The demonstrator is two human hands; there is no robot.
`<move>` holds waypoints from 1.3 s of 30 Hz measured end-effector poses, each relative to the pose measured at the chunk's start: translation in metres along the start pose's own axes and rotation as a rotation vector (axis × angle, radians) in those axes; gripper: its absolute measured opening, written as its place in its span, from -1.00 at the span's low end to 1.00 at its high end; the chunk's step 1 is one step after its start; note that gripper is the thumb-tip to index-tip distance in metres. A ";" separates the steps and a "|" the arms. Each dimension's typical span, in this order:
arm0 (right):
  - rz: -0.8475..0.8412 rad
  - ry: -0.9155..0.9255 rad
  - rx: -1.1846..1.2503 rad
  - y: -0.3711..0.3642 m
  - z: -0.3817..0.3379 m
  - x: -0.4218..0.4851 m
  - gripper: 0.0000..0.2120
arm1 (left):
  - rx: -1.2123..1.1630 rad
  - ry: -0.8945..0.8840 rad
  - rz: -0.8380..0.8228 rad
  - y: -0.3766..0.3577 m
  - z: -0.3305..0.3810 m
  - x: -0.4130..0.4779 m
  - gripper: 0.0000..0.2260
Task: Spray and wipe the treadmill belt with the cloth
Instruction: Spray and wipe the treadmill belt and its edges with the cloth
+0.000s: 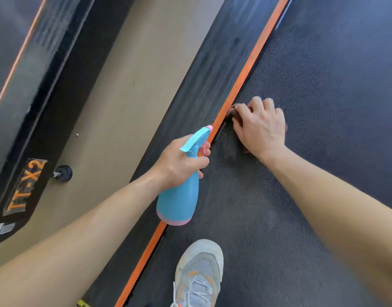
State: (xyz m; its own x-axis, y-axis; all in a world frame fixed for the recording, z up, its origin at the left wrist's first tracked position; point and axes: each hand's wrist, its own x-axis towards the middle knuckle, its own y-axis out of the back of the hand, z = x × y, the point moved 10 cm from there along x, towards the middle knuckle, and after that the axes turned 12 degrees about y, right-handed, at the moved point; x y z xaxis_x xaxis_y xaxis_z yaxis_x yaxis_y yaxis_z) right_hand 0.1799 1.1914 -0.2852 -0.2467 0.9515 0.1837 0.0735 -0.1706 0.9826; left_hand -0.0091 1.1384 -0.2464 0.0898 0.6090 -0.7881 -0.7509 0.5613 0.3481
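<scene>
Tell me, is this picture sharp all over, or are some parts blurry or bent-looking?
Head view: the left hand holding the spray bottle is fairly sharp; the right hand, pressing a mostly hidden cloth on the belt, looks slightly smeared; the neighbouring treadmill at top left is streaked with blur; the wide lens swells the forearms at the edges; lighting is soft, with no harsh glare.

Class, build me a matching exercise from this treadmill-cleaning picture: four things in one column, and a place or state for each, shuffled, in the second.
Things:
1. spray bottle
2. cloth
3. shoe
4. orange stripe

Places or states:
A. runs along the edge of the belt
B. held in the left hand
C. pressed on the belt under the right hand
D. stands on the belt near the bottom of the picture

Pairs: 1-B, 2-C, 3-D, 4-A
</scene>
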 end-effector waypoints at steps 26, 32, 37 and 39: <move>-0.085 0.401 0.191 0.018 -0.067 -0.140 -0.73 | 0.122 -0.023 0.025 -0.017 0.010 -0.001 -0.83; -0.048 0.026 0.053 0.011 0.051 -0.035 -0.66 | 0.153 -0.046 0.021 -0.021 0.015 0.004 -0.87; -0.027 0.061 0.084 0.016 -0.006 -0.081 -0.71 | 0.113 -0.055 0.019 -0.019 0.018 0.010 -0.89; -0.027 0.291 0.169 0.020 -0.059 -0.125 -0.74 | 0.093 -0.057 0.022 -0.018 0.019 0.012 -0.86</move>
State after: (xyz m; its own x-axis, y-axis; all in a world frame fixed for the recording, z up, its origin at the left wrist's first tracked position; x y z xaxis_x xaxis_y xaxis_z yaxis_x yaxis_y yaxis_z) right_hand 0.1557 1.0539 -0.2871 -0.5144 0.8381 0.1819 0.2166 -0.0783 0.9731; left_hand 0.0184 1.1463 -0.2525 0.1135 0.6512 -0.7504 -0.6891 0.5956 0.4127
